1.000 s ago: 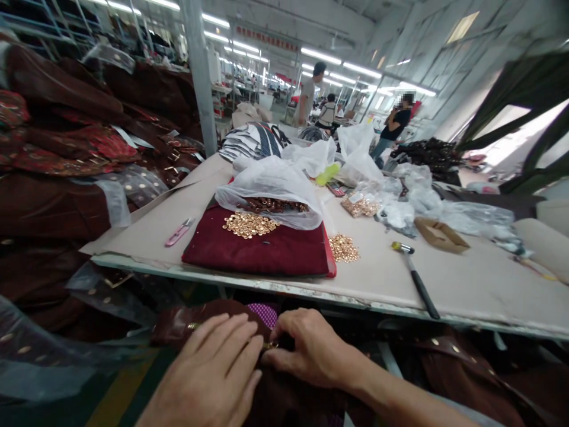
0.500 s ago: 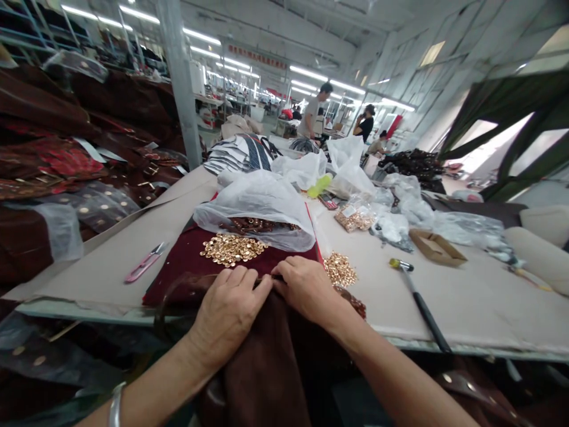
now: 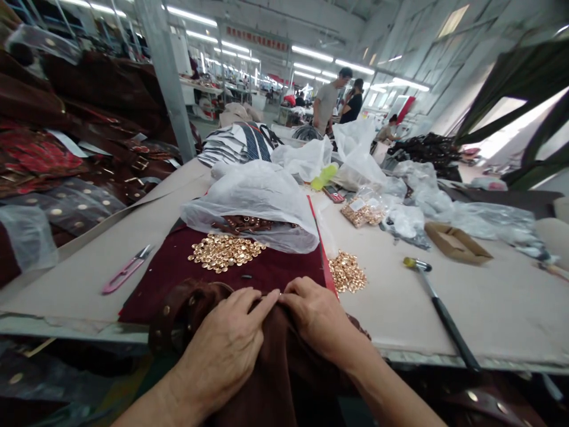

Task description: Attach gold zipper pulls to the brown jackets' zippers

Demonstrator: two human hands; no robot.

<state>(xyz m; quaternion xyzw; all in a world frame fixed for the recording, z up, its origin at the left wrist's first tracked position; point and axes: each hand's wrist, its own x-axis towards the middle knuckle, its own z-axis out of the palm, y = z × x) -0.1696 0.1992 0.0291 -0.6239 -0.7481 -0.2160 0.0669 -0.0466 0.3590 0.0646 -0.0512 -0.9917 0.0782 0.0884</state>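
Note:
Dark brown leather-like material [image 3: 267,379] hangs over the table's front edge, with a studded strap [image 3: 171,314] curling at its left. My left hand [image 3: 226,338] is closed on the material's upper edge, index finger reaching towards the right hand. My right hand [image 3: 315,320] pinches the same edge just beside it. A tiny shiny spot shows between the fingertips, too small to name. Beyond the hands, a pile of gold stud caps [image 3: 226,252] lies on a maroon cloth [image 3: 284,267]. Smaller gold rivet parts [image 3: 347,273] are heaped to the right.
Pink-handled snips [image 3: 127,271] lie at left, a black-handled hammer [image 3: 444,314] at right. A clear plastic bag [image 3: 258,201] of brown pieces stands behind the caps. Farther back are a cardboard tray [image 3: 457,242], a bag of gold parts [image 3: 363,207] and co-workers [image 3: 328,104].
Both hands and the material's edge sit lower, nearer to me. More of the studded strap shows at left. The view has shifted slightly, and the background people have changed position.

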